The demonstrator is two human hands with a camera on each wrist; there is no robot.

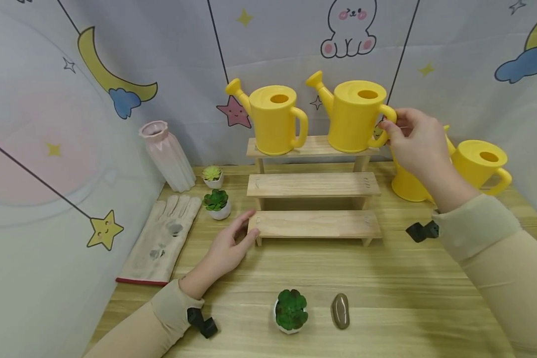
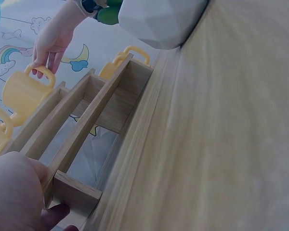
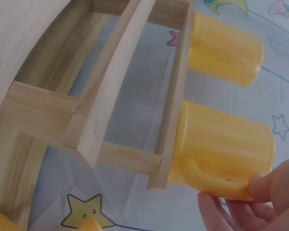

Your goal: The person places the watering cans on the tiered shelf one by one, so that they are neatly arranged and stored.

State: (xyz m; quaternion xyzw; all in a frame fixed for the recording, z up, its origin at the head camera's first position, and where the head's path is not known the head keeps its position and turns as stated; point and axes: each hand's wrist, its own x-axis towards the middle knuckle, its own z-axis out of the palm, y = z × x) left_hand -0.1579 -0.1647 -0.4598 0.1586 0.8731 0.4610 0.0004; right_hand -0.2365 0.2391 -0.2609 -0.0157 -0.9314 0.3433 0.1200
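Observation:
A three-tier wooden stand [image 1: 313,223] is on the table, with two yellow watering cans on its top tier. The right hand [image 1: 418,141] pinches the handle of the right-hand watering can [image 1: 355,119], whose base is at the top board. In the right wrist view, thumb and fingers meet on that handle [image 3: 207,180]. The other watering can [image 1: 274,119] stands to its left, spout also pointing left. My left hand [image 1: 227,248] holds the left end of the lowest tier; the left wrist view has its fingers [image 2: 55,216] curled about the board's end.
Two more yellow watering cans [image 1: 474,161] are right of the stand, partly behind the right arm. At left are a pink-white vase [image 1: 170,159], two small potted succulents [image 1: 219,209] and a work glove [image 1: 161,243]. Another succulent [image 1: 291,311] and a brown stone [image 1: 340,311] lie in front.

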